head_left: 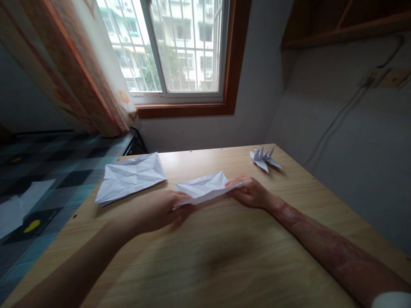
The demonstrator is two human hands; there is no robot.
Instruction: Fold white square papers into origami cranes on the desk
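Observation:
A creased white sheet of paper (205, 188) lies at the middle of the wooden table, its near edge lifted a little. My left hand (168, 207) pinches its near left corner, and my right hand (248, 191) grips the near right corner. Fold lines cross the sheet's surface. To the left rests a stack of creased white paper (133, 176), apart from my left hand. Beyond my right hand sits a folded white paper piece (265, 158) with several pointed tips. The undersides of both hands are hidden.
The wooden table (205, 265) reaches to the wall under a barred window (189, 47). A bed with a checked cover (80, 160) stands at the left, with white paper (22, 207) on it. A cable (337, 111) hangs from a wall socket at the right.

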